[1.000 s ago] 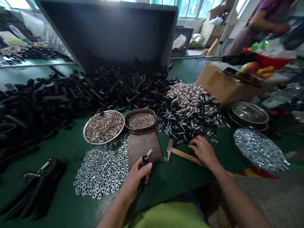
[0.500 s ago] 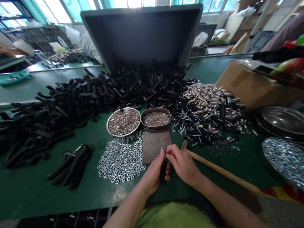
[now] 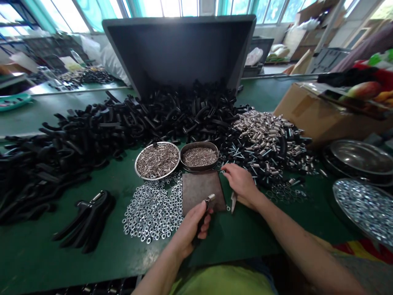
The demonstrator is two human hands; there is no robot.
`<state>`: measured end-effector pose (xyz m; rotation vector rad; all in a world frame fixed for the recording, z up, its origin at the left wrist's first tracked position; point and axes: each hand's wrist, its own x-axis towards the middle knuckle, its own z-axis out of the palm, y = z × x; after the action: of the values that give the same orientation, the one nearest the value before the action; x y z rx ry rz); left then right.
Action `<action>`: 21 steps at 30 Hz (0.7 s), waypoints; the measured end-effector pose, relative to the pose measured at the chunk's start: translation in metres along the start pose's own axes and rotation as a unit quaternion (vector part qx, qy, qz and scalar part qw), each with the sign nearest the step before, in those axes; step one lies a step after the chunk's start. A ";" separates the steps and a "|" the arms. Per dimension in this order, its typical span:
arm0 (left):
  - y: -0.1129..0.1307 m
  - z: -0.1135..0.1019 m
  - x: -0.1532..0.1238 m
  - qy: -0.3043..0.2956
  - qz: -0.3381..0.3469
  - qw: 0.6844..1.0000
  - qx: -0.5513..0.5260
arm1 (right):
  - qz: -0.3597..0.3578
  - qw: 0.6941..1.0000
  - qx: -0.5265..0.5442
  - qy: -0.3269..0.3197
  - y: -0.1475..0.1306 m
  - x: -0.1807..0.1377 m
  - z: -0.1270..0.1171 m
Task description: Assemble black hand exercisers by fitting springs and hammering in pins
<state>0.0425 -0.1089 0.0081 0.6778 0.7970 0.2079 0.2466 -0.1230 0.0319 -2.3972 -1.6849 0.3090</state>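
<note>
My left hand is closed around a black plastic handle, mostly hidden by the fingers. A silvery coil spring sticks up from its end, over the near part of a flat metal plate. My right hand is beyond the plate's right edge, fingertips pinched together by small loose rings; what they hold, if anything, is too small to make out. Just below that hand shows a hammer head, its wooden handle hidden by my forearm. A nut lies at the plate's corner.
Nuts lie left of the plate. Behind stand a round dish of metal pins and an oval tin of small metal pieces. Black handles, springs and a cardboard box surround these. Several assembled black grips lie left.
My hands have come apart. The right one has moved up and right, off the handle; the left has shifted slightly left, and the spring on the handle now shows.
</note>
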 end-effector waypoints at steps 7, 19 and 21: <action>0.011 -0.008 0.011 0.075 0.004 0.982 -0.175 | 0.000 0.997 -0.078 -0.021 0.014 0.040 0.010; 0.018 -0.005 0.019 0.019 0.074 0.942 -0.326 | -0.228 0.933 0.265 0.085 -0.047 -0.040 -0.012; 0.015 0.000 0.019 0.031 0.089 0.943 -0.320 | -0.257 0.930 0.233 0.119 -0.057 -0.047 -0.001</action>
<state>0.0570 -0.0890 0.0065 0.1233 0.6714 0.6261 0.1797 -0.1479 0.0517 -1.5280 -1.7969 0.2763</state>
